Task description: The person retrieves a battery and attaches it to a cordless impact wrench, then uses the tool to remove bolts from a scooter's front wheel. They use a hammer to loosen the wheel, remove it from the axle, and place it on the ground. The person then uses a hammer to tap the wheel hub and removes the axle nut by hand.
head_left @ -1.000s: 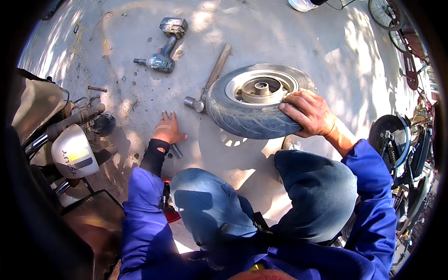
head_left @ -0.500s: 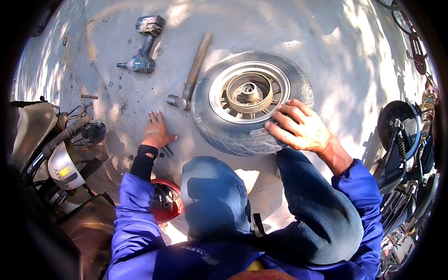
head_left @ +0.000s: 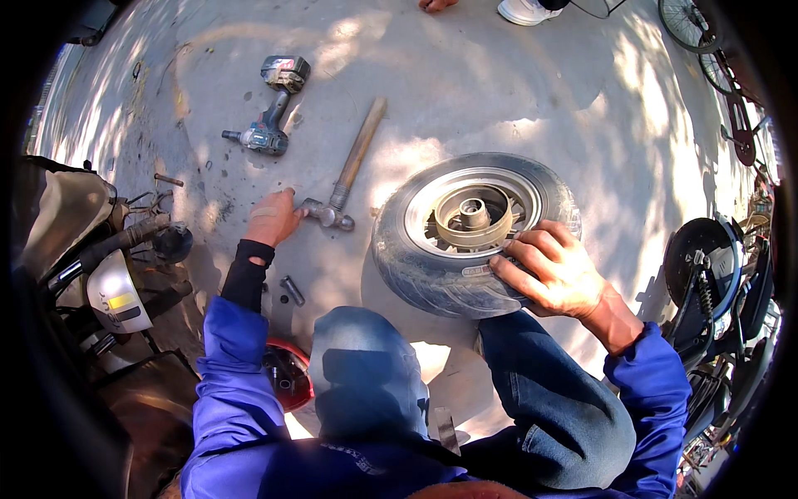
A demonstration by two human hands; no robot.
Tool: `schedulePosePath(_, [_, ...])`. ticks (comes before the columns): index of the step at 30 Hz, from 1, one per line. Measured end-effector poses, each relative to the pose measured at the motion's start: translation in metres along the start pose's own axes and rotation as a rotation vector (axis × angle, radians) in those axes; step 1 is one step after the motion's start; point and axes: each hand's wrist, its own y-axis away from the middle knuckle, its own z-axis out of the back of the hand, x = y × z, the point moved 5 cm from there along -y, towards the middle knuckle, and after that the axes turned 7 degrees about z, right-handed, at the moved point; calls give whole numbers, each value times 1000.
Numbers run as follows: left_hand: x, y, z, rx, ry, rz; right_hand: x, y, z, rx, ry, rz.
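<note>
A small scooter wheel [head_left: 432, 266] with a black tyre and silver rim is tilted up on the concrete in front of my knees. My right hand [head_left: 553, 270] grips its near rim and tyre edge. My left hand [head_left: 273, 218] rests on the ground, fingers curled, touching the steel head of a hammer [head_left: 349, 170] with a wooden handle. Whether it holds a small part is hidden.
A cordless impact wrench [head_left: 270, 112] lies beyond the hammer. A bolt [head_left: 291, 291] lies by my left forearm, a red bowl [head_left: 287, 374] by my knee. A scooter's rear [head_left: 91, 258] stands at left, another scooter [head_left: 715, 274] at right. Someone's feet [head_left: 524, 10] are at the top.
My left hand slid forward across the concrete to the hammer head. My right hand tipped the wheel up more, and my view shifted so things sit lower in frame.
</note>
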Motion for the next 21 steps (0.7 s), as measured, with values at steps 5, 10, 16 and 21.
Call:
schedulePosePath(5, [-87,-72,63,-403,554,-295,-12,-25,9,41,-58,-26])
schedulePosePath(10, [-180,-130,96,43,1576,-199,-20,-19,4,8,-65,-38])
schedulePosePath(16, [-214,-181,143,83,2111,-292,-24,-7,7,-35,-96,-64])
schedulePosePath(21, [-255,-193,189,11,2069,-429,-30,4,6,-103,-110,-60])
